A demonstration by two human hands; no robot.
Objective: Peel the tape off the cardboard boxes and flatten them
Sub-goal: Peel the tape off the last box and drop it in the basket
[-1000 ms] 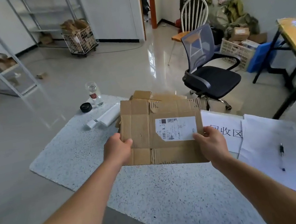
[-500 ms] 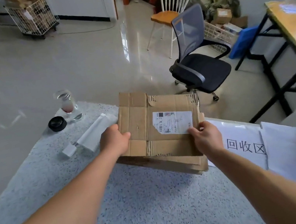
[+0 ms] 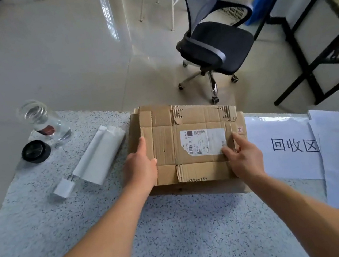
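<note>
The flattened box (image 3: 162,147) lies on top of a stack of flattened cardboard (image 3: 196,188) at the far side of the speckled worktop (image 3: 181,237), its shipping label (image 3: 204,142) facing up.

My worry is the far edge. The stack sits right against it, so a push forward while squaring the sheets could slide the top piece, or the whole pile, onto the floor. The torn, creased flaps may also spring up once the pressure is gone and leave the pile uneven. I cannot make out any tape left on this piece. If some remains, it would be buried under the next box. An open glass jar (image 3: 41,122) with liquid stands well apart to the left, at risk only from a wide elbow swing.

Both forearms reach straight ahead. The left hand (image 3: 140,168) grasps the box's left edge, with the thumb flat on top and the fingers hidden beneath. The right hand (image 3: 245,158) sits at the right edge, thumb on the label and forefinger on the cardboard. Its other fingers are hidden, so I cannot tell whether it is grasping or only pressing down.
</note>
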